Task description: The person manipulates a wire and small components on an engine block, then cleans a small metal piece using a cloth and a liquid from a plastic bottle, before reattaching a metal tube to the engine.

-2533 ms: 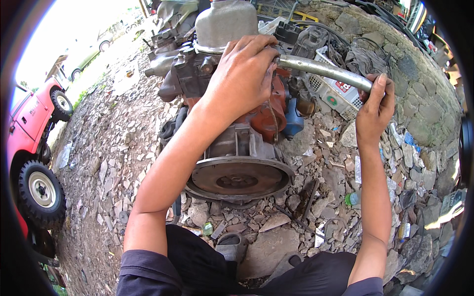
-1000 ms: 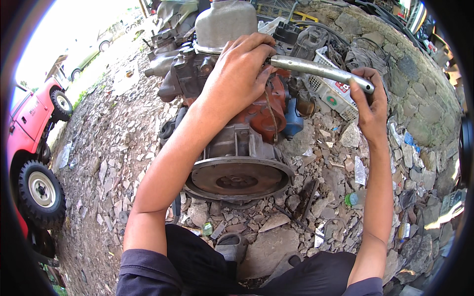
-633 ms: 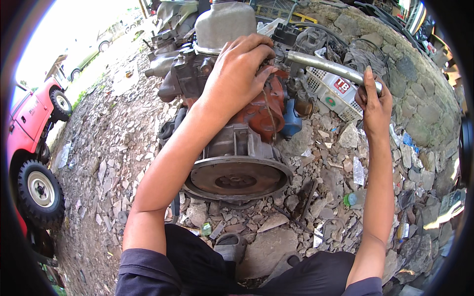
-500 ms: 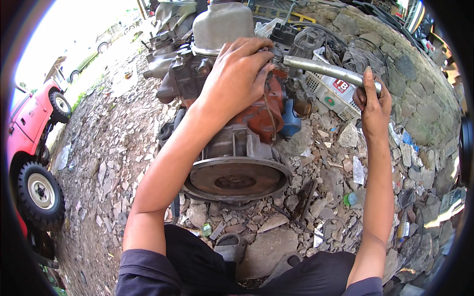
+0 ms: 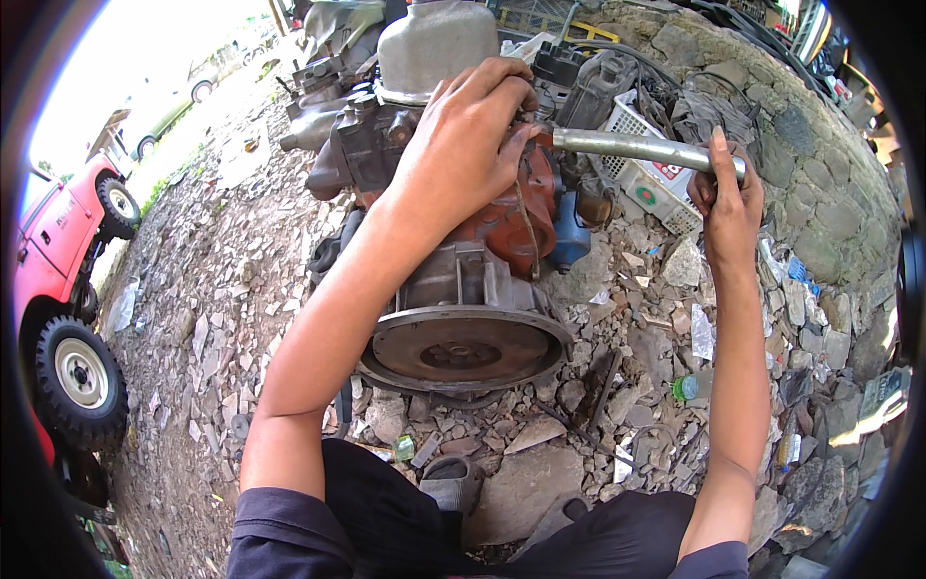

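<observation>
An engine stands on the stony ground in front of me, with a grey valve cover (image 5: 436, 50), a rusty red block (image 5: 506, 220) and a round brown flywheel (image 5: 463, 349) facing me. My left hand (image 5: 470, 135) curls over the engine's upper right side, next to the valve cover. Its fingertips and whatever they hold are hidden behind the hand. Out to the right runs a long metal pipe (image 5: 632, 146), its inner end near my left fingers. My right hand (image 5: 730, 186) is wrapped round the pipe's outer end, with the thumb pointing up along it.
A blue oil filter (image 5: 569, 232) sits on the engine's right side. Beyond it are a white plastic crate (image 5: 656, 188) and a dark jerrycan (image 5: 600, 92). A pink vehicle (image 5: 60, 236) stands at left. Rubble and a green-capped bottle (image 5: 690, 388) lie at right.
The pipe's inner end has dropped toward me, so the pipe lies more level. My left fingers have shifted slightly; my right hand has barely moved.
</observation>
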Action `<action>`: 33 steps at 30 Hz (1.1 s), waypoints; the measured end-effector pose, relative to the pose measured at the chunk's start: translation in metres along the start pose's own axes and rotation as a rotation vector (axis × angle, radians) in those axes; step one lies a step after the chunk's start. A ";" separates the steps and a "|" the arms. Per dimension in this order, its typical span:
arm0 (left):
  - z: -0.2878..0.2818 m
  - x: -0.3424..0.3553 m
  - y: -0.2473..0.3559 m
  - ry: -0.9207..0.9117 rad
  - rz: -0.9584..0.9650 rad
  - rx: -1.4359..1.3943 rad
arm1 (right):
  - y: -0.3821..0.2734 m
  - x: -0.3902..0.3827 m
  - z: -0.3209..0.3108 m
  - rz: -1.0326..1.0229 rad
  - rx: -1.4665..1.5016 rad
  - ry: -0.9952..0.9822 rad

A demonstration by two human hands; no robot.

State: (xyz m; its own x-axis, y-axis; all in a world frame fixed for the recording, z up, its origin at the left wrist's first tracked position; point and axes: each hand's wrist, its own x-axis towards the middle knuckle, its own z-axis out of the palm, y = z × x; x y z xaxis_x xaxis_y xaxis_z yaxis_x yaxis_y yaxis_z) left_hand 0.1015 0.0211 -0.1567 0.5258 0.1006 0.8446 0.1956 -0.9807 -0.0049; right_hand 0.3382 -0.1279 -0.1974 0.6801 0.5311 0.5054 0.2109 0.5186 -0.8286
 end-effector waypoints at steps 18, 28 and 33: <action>0.000 -0.001 -0.001 -0.004 0.027 0.045 | -0.003 -0.007 0.009 -0.041 -0.113 -0.013; 0.002 -0.001 -0.002 0.009 0.026 0.019 | 0.002 -0.005 0.011 -0.072 -0.018 0.026; 0.002 -0.001 0.002 0.028 0.022 0.022 | 0.006 -0.004 0.010 -0.140 0.044 0.018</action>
State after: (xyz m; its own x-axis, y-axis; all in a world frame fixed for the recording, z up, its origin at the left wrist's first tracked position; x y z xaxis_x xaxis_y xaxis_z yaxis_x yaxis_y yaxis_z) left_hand 0.1026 0.0196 -0.1589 0.5071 0.0738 0.8587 0.2021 -0.9787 -0.0352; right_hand 0.3298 -0.1206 -0.2024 0.6586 0.4394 0.6109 0.2744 0.6157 -0.7387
